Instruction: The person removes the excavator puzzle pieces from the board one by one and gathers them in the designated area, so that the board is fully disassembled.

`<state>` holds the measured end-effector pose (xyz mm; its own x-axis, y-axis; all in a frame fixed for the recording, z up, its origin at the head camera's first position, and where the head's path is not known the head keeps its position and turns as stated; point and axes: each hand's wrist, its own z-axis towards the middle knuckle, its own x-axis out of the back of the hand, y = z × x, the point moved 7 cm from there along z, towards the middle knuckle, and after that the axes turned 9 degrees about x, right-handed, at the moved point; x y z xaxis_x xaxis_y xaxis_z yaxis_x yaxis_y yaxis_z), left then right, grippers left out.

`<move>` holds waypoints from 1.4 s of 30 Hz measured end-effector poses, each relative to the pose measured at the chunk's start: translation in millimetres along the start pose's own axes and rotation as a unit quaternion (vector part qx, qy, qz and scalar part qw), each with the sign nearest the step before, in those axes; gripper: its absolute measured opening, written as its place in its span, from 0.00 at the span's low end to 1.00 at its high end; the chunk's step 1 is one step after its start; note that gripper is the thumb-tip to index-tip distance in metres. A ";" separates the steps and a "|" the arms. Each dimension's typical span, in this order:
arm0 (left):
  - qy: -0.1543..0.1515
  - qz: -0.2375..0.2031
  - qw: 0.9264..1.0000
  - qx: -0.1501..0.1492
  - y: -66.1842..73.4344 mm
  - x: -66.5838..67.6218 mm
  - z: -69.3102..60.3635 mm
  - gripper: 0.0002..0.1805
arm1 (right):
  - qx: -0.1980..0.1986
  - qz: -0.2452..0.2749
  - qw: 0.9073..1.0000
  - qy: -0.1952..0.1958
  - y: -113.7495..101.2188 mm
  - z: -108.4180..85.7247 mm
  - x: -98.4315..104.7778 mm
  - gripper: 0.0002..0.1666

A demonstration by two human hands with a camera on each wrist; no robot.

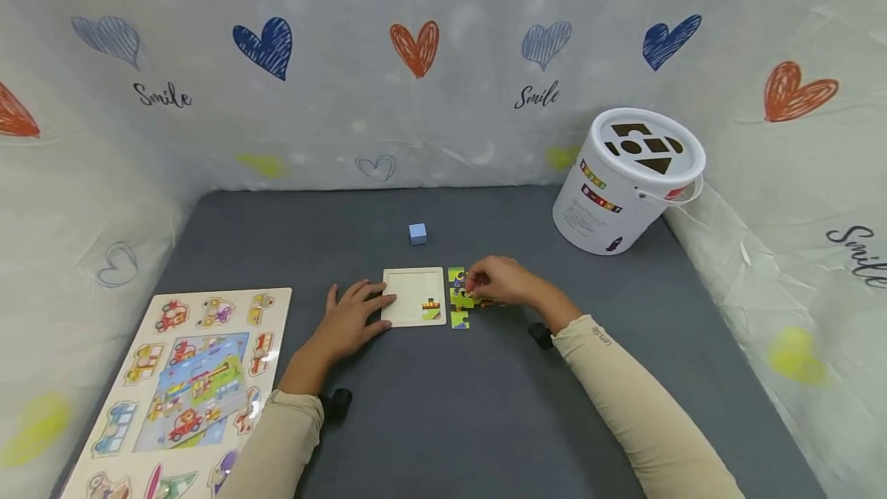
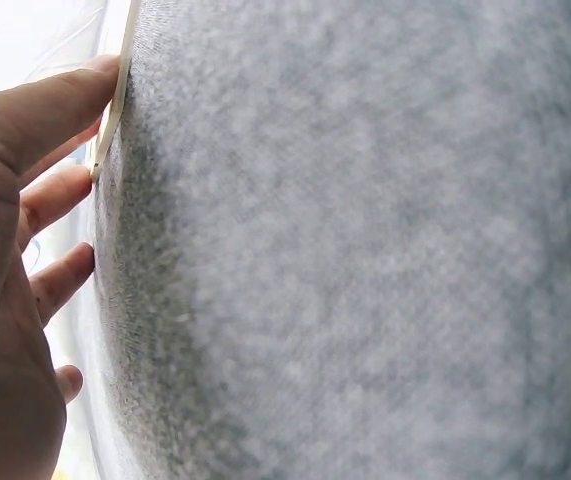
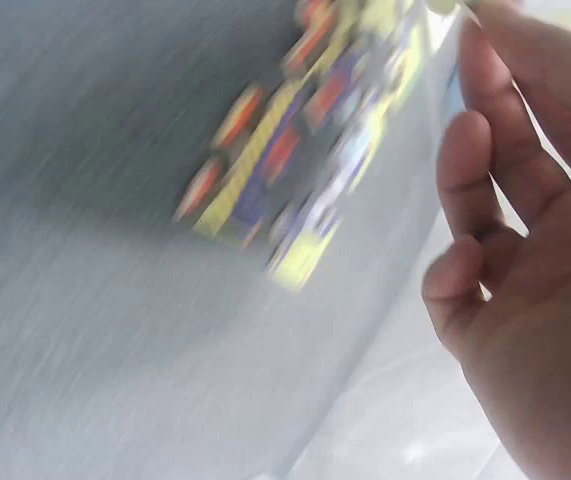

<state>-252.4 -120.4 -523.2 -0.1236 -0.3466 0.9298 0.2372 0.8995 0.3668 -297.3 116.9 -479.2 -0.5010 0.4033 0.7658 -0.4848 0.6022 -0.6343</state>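
Observation:
A shallow square puzzle tray (image 1: 409, 297) lies mid-table, with a joined bit of picture puzzle (image 1: 431, 309) in its lower right corner. My left hand (image 1: 352, 320) has its fingers spread, the fingertips touching the tray's left edge; in the left wrist view the thumb and a finger (image 2: 60, 195) meet the tray's rim (image 2: 115, 110). Loose yellow-green puzzle pieces (image 1: 460, 319) lie right of the tray. Over them, my right hand (image 1: 504, 280) pinches a yellowish puzzle piece (image 3: 443, 5), mostly cut off at the top of the right wrist view. More pieces (image 3: 305, 255) appear blurred there.
A light blue cube (image 1: 417, 234) sits behind the tray. At the back right stands a white bucket (image 1: 589, 206) with shaped holes in its lid. On the left lies a large vehicle puzzle board (image 1: 277, 306) with a picture card (image 1: 208, 383) on top.

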 end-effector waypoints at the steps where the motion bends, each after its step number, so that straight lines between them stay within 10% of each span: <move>1: 0.002 0.003 1.000 0.002 -2.4 1.9 -1.3 0.28 | 0.003 0.001 1.000 -0.009 2.0 -1.6 0.0 0.02; 9: 0.002 0.007 1.000 0.011 -10.7 10.3 -4.9 0.28 | 0.011 0.024 0.996 -0.079 7.3 -8.2 -11.4 0.03; 42: -0.016 0.015 1.000 0.006 0.3 0.5 -0.7 0.29 | 0.042 -0.115 0.992 -0.015 -27.2 28.2 -35.9 0.15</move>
<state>-251.7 -120.5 -522.6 -0.1485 -0.3112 0.9387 0.2303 0.9122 0.3388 -286.4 66.7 -492.4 -0.3899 0.2406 0.8889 -0.6469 0.6154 -0.4503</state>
